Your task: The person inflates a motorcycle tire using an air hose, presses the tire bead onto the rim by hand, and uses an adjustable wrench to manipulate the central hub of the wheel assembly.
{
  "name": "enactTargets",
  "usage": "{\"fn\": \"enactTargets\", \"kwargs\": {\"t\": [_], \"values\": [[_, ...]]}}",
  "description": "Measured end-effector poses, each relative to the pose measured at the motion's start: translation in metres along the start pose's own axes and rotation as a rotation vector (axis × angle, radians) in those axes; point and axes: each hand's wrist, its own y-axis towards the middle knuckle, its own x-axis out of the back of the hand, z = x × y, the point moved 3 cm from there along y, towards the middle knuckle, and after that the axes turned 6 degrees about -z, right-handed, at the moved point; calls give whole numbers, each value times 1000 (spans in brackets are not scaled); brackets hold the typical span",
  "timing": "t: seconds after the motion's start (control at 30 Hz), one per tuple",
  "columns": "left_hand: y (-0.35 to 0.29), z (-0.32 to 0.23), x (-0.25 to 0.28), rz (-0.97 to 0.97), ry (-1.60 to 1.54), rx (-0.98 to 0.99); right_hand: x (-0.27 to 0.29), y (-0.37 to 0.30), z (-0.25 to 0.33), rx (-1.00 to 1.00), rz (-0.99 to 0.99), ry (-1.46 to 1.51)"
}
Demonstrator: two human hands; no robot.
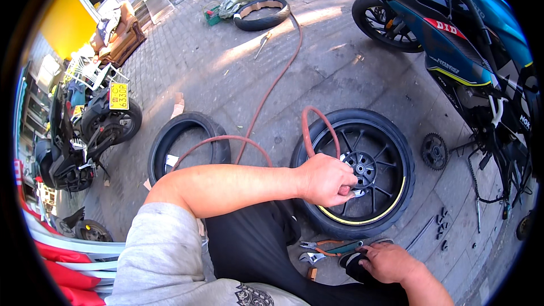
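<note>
Hose (306, 130) likely light, springy, best held near end; inside left edge of wheel (362, 171), our left hand (327, 180) curls fingers round it; right hand (390, 260), grip we cannot tell.

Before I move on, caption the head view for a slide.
Left hand gripping a red hose over a spoked motorcycle wheel; right hand near orange-handled pliers.

A yellow wall (59, 18) stands beyond sunlit paving (226, 82).
</note>
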Motion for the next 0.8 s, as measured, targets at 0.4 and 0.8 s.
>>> {"fn": "enactTargets", "kwargs": {"t": [0.4,0.8], "values": [[-1,1,-2,-24,-24,-9,6,1,4,-25,24,12],[0,-1,-1,-33,-6,-30,8,-1,6,-21,-2,13]]}}
